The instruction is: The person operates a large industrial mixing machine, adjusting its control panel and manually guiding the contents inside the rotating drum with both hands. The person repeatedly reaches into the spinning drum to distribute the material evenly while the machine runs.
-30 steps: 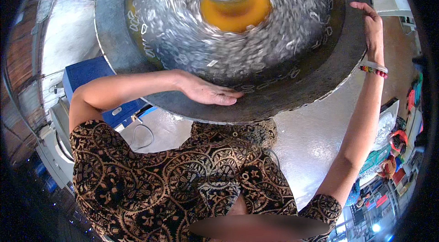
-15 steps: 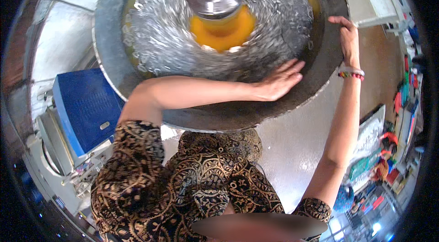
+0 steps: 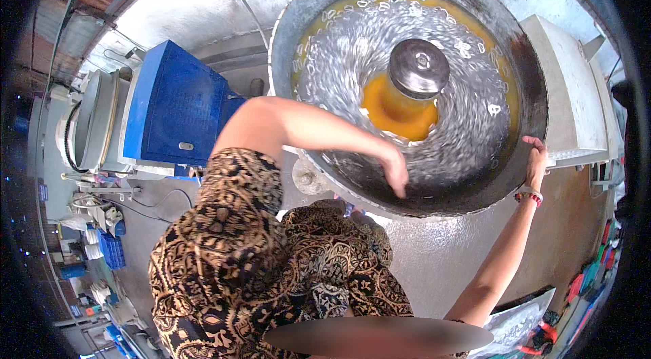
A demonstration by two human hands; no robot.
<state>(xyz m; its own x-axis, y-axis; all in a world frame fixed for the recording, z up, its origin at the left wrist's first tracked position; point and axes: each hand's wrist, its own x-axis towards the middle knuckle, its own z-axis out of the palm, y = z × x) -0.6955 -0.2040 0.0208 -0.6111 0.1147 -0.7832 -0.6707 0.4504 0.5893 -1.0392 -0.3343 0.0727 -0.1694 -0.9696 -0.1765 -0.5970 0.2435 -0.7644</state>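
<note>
A large round metal tub [image 3: 527, 54] stands in front of me, with a dark domed metal cap [image 3: 419, 67] on its central post. Small shiny loop-shaped metal pieces [image 3: 468, 128] lie around the post, smeared by motion. Orange-yellow lining [image 3: 400, 115] shows at the post's foot. My left hand [image 3: 395, 166] reaches across the tub's near side, holding nothing; its fingers hang down, slightly blurred, close to the dark inner wall. At the right, my right hand [image 3: 536, 157] grips the tub's rim, one finger over the edge; its other fingers are partly hidden.
A blue metal cabinet [image 3: 180, 105] stands left of the tub, beside a round pale machine [image 3: 98, 122]. A light grey metal box [image 3: 569, 94] is at the right. A hose [image 3: 169, 206] lies on the left floor; blue crates [image 3: 112, 249] stand farther back.
The view has shifted, so the tub sits lower and farther right. My left hand's fingers, stretched to the right before, now point down. My right hand stays on the rim.
</note>
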